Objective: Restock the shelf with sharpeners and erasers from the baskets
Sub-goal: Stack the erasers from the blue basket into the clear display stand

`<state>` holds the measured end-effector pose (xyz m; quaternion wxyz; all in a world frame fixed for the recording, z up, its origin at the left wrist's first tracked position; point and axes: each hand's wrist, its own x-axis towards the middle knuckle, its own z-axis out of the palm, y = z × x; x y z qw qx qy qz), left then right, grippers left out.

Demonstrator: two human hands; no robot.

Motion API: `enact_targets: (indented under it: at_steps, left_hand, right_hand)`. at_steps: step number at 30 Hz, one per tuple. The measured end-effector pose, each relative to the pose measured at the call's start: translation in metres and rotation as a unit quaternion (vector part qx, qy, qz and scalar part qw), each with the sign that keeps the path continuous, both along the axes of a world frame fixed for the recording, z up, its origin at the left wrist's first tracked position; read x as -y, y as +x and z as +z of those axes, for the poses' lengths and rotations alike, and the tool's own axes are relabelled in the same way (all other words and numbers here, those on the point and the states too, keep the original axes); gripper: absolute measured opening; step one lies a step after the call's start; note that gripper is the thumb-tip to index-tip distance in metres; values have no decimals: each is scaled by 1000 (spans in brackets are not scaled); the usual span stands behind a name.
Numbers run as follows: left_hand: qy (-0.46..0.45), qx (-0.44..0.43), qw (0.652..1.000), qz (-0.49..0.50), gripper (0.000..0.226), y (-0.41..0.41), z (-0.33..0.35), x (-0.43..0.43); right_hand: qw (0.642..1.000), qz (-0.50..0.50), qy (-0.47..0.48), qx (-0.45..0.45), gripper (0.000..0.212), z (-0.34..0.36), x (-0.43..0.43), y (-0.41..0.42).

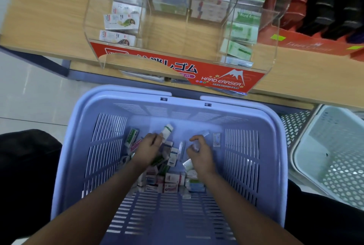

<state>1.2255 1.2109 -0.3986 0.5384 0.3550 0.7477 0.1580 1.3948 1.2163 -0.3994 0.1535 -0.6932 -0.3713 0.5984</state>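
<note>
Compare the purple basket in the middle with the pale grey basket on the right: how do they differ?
The purple basket has walls of long slots; the grey basket shows round holes. The purple basket holds many small boxes, and the left hand pinches a white box there; no boxes show in the seen part of the grey basket. Both are plastic with pierced walls.
</note>
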Motion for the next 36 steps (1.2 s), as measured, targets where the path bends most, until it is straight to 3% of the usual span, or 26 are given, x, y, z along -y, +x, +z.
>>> enact_targets:
  at_steps: [6, 10, 18, 24, 27, 30, 33, 36]
  left_hand:
    - [23, 140, 989, 50, 24, 4, 39, 0]
    - [13, 217, 973, 83, 14, 12, 79, -2]
    - [42, 231, 972, 29, 16, 12, 162, 0]
    - [29, 241, 970, -17, 11, 11, 212, 2]
    - [56, 286, 956, -22, 48, 14, 235, 2]
    - [121, 233, 964, -37, 78, 11, 254, 9]
    - [158, 224, 961, -27, 72, 10, 266, 10]
    - [179, 233, 955, -26, 52, 6, 280, 7]
  right_hand:
    - [998, -47, 26, -31, 5, 39, -13, 6]
    - [997, -53, 33, -56, 14, 80, -20, 12]
    - [977, -51, 119, -171, 19, 172, -18, 7]
    - [962, -50, 189, -191, 18, 222, -9, -8]
    - [949, -53, 250, -186, 17, 245, -3, -18]
    - [935, -60, 296, -188, 15, 264, 0, -25]
    - [932, -50, 312, -180, 14, 276, -1, -29]
    - [926, -27, 340, -163, 19, 285, -3, -31]
